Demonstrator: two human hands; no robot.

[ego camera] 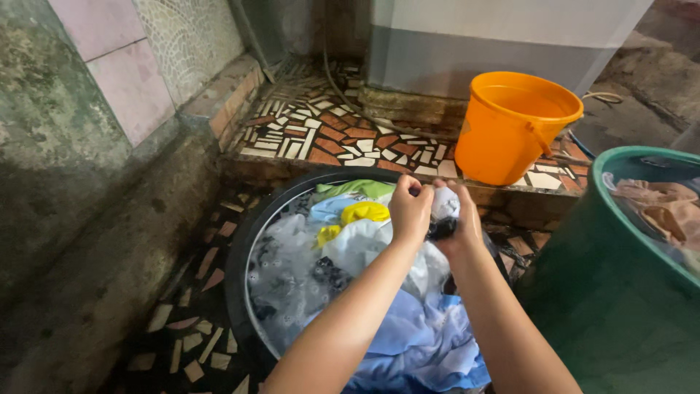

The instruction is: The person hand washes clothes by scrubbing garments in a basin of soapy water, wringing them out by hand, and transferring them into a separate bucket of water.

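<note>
The scene is dim overall, with soft, even light that seems to fall from above and the right. The bright orange plastic bucket (515, 125) at upper right catches the most light and glows faintly translucent. The grey concrete wall (51, 168) at left and the lower left corner sink into shadow. Straight lines bow near the frame edges. The round black wash basin (240, 255) at centre shows weak wet sheen. Focus is fairly sharp, slightly soft low down.
</note>
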